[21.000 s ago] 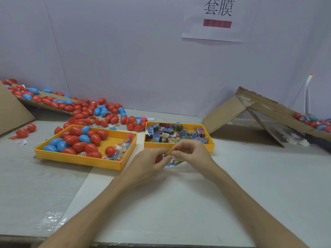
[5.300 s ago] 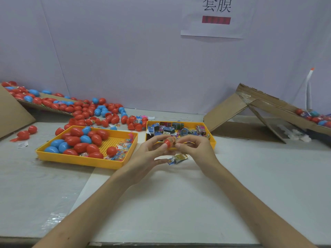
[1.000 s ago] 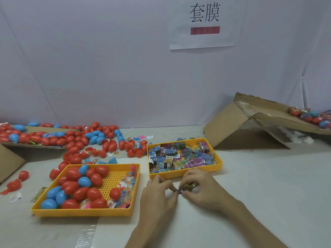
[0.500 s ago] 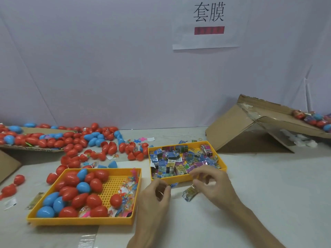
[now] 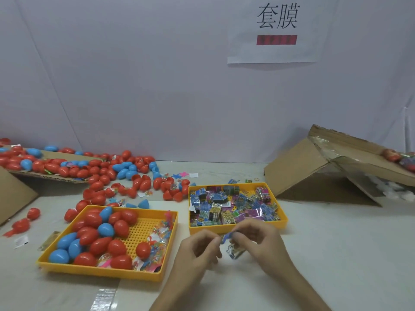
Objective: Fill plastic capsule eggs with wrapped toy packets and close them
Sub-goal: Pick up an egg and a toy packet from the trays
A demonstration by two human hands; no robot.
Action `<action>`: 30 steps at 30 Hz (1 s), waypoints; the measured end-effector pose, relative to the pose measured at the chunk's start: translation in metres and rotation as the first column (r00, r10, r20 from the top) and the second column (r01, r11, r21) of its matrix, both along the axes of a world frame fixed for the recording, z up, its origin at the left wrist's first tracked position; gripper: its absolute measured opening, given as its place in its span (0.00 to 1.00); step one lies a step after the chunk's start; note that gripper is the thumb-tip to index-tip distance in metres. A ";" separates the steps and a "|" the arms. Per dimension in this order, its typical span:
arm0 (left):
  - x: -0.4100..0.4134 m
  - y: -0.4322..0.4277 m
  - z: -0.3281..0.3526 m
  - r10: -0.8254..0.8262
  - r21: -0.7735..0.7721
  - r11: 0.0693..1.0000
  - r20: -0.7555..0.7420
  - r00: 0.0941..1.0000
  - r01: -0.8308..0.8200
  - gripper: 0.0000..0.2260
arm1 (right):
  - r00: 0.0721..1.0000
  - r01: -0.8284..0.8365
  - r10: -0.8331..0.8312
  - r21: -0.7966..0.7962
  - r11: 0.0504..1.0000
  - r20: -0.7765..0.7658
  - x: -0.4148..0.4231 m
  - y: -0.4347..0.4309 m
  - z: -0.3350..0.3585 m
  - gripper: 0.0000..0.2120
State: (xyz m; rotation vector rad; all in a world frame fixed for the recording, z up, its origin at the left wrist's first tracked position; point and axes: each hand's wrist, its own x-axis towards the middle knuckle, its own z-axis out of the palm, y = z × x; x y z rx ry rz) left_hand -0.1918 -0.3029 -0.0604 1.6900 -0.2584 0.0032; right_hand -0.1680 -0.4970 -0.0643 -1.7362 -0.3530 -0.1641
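The right hand (image 5: 262, 241) pinches a small blue wrapped toy packet (image 5: 226, 236) just in front of the yellow plastic tray of printed packets (image 5: 279, 225). The left hand (image 5: 198, 249) curls at the packet's other end, its grip unclear. Red and blue plastic capsule eggs (image 5: 94, 219) fill the left-side yellow perforated tray (image 5: 101, 271), and a white paper wall sign (image 5: 276, 52) reads "套膜".

a plain pale wall (image 5: 134, 86) stands behind the white table (image 5: 336, 254). a paper sign (image 5: 272, 50) hangs on the wall, and folded cardboard (image 5: 294, 176) leans at the table's right edge.
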 end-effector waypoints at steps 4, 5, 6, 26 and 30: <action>-0.009 0.002 0.005 -0.026 0.005 1.000 0.049 0.998 0.026 0.12 | 1.000 0.012 -0.012 0.050 0.999 -0.003 0.000 -0.003 0.001 0.11; -0.012 0.004 0.007 -0.045 0.004 0.999 0.069 0.997 0.045 0.12 | 1.000 0.024 -0.024 0.061 0.998 0.002 0.001 -0.004 0.002 0.10; -0.014 0.006 0.010 -0.045 0.007 0.999 0.099 0.994 0.044 0.12 | 0.999 0.038 -0.038 0.068 0.997 0.000 0.002 -0.005 0.001 0.09; -0.012 0.117 0.046 0.267 0.905 0.404 0.024 0.963 -0.135 0.15 | 0.992 0.122 -0.121 0.102 0.987 -0.023 0.006 -0.006 0.002 0.08; -0.009 0.111 0.046 0.327 0.907 0.378 0.056 0.943 -0.185 0.12 | 0.992 0.123 -0.123 0.045 0.991 -0.003 0.003 -0.007 0.001 0.09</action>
